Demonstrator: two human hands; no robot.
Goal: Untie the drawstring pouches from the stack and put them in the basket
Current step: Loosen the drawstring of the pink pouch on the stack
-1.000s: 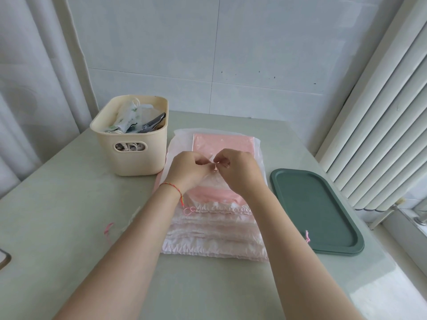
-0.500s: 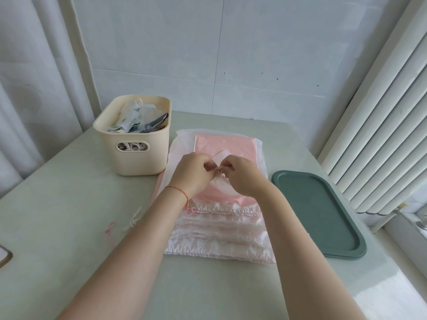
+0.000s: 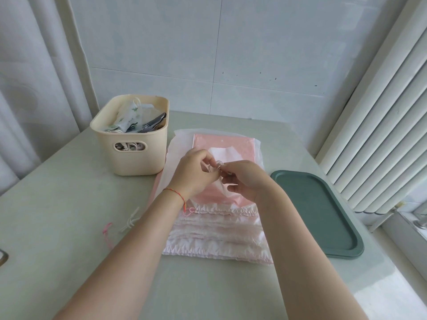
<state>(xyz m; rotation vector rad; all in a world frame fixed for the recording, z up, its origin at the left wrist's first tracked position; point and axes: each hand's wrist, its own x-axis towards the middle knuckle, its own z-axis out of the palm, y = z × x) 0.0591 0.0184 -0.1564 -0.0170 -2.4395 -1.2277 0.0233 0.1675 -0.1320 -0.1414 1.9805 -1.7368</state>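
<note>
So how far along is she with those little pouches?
Some pouches already sit in the basket. Both hands, left hand and right hand, pinch a drawstring knot over the stack. Several pink pouches remain stacked.

Both hands, left hand (image 3: pixel 195 173) and right hand (image 3: pixel 247 181), pinching a pouch drawstring (image 3: pixel 219 164) over the pink pouch stack (image 3: pixel 221 229), cream basket (image 3: pixel 131 155) far left (already holding pouches), green tray (image 3: pixel 323 215) right

Your pouch stack (image 3: pixel 217 229) is pale pink and white satin with a plain pink sheet on top. Left of it, the basket (image 3: pixel 134 155) is cream, holding a white pouch with green leaf print (image 3: pixel 130 116). Right of the stack, the tray (image 3: pixel 318 213) is dark green. A red thread bracelet (image 3: pixel 176 195) circles your left wrist.
</note>
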